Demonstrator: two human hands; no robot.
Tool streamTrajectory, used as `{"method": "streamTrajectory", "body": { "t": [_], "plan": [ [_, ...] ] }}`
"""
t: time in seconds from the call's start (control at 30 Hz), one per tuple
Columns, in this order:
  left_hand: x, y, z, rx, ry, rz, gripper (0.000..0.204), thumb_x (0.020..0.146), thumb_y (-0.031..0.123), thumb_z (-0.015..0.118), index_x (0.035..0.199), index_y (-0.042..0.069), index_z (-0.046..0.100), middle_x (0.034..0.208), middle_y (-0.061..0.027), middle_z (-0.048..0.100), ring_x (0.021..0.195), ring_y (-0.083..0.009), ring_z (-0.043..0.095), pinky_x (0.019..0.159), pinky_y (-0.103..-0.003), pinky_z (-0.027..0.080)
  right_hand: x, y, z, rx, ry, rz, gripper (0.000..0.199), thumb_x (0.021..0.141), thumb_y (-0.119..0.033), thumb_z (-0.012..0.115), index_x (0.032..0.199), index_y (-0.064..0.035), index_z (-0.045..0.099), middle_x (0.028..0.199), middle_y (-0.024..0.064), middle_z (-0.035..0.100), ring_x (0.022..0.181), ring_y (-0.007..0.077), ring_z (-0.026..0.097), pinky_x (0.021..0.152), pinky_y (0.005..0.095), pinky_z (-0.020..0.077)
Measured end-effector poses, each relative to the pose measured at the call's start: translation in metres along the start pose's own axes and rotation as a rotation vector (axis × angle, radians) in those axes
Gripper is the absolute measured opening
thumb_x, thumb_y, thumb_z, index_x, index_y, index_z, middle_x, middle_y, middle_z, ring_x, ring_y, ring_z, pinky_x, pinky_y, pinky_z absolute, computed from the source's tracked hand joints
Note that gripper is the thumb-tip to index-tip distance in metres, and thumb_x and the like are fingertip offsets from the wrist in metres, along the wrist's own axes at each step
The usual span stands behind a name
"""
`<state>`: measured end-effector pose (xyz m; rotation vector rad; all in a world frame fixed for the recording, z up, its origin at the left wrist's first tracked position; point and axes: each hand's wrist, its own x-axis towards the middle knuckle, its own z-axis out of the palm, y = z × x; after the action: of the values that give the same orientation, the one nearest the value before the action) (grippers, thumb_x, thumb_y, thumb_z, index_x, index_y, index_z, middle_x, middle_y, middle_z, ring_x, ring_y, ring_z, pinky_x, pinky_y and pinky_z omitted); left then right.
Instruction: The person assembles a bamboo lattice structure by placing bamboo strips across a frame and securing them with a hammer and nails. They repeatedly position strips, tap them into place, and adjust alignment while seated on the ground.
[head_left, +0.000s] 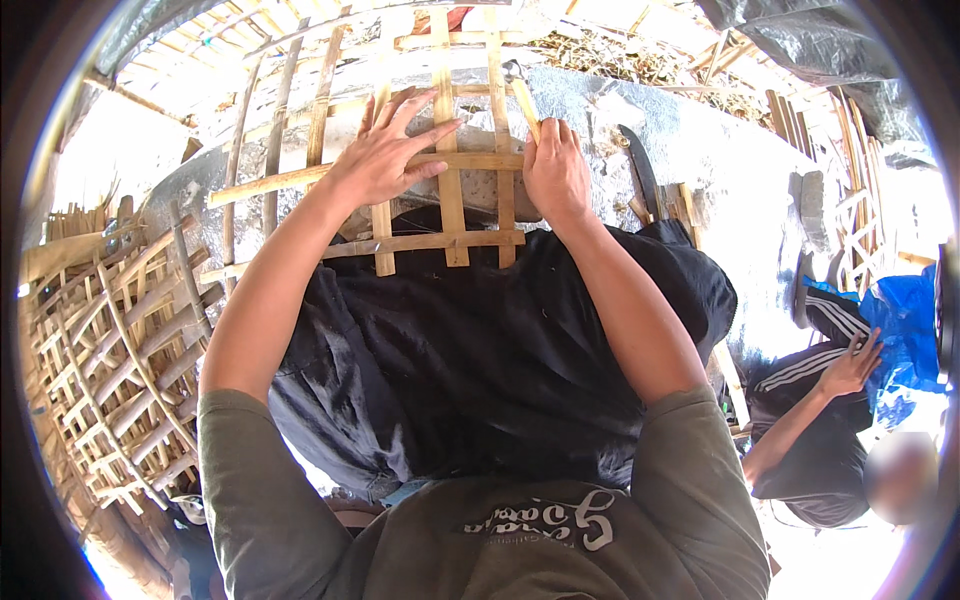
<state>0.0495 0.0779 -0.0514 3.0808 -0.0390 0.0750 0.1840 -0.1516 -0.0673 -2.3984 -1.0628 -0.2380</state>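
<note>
Stacked panels: brown woven bamboo panels (110, 370) lean in a pile to the left of the lattice, their strips crossing at a slant.
Left hand: the person's bare left hand (390, 150) lies over the middle of the lattice, its fingers spread wide and laid across the slats, the thumb held apart and pointing right.
Lattice: an open grid of flat, pale yellow bamboo slats (447, 200), with thinner, browner sticks on its left side, spreads out in front of the person — this is the piece being worked on, and its near edge lies over the lap.
Lap: black cloth trousers (480, 370) fill the space on the near side of the lattice.
Right hand: the bare right hand (558, 170) is at the right edge of the lattice, its fingers curled around a hammer-like tool with a pale wooden handle (524, 105); the small head points away from the person.
Blade: a long, dark, curved blade (642, 165) lies to the right of the lattice, beyond the right hand.
Neighbour: well to the right of the lattice, another person in black striped trousers (800, 370) has one hand against a crumpled bright blue plastic sheet (900, 310) — whether those fingers grip it, I cannot tell.
</note>
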Motion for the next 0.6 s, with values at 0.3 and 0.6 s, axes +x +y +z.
{"method": "streamTrajectory", "body": {
  "t": [0.3,0.6],
  "plan": [
    [0.001,-0.002,0.017,0.013,-0.014,0.013,0.08,0.078,0.086,0.022,0.146,0.046,0.033,0.16,-0.0058,0.022,0.147,-0.0312,0.021,0.119,-0.06,0.011,0.001,-0.011,-0.006,-0.057,-0.007,-0.004,0.016,0.092,-0.011,0.053,0.101,0.0028,0.053,0.096,0.0209,0.058,0.091,0.0392,0.058,0.079,0.0477,0.0501],
    [-0.007,0.0,0.004,-0.116,0.029,-0.048,0.08,0.079,0.083,0.039,0.148,0.042,0.032,0.16,-0.007,0.022,0.146,-0.0302,0.023,0.118,-0.062,0.013,0.002,-0.008,-0.004,-0.031,0.005,-0.013,0.02,0.095,-0.015,0.052,0.101,0.0034,0.05,0.096,0.0244,0.057,0.089,0.0423,0.058,0.075,0.0502,0.0498]
  ]
}}
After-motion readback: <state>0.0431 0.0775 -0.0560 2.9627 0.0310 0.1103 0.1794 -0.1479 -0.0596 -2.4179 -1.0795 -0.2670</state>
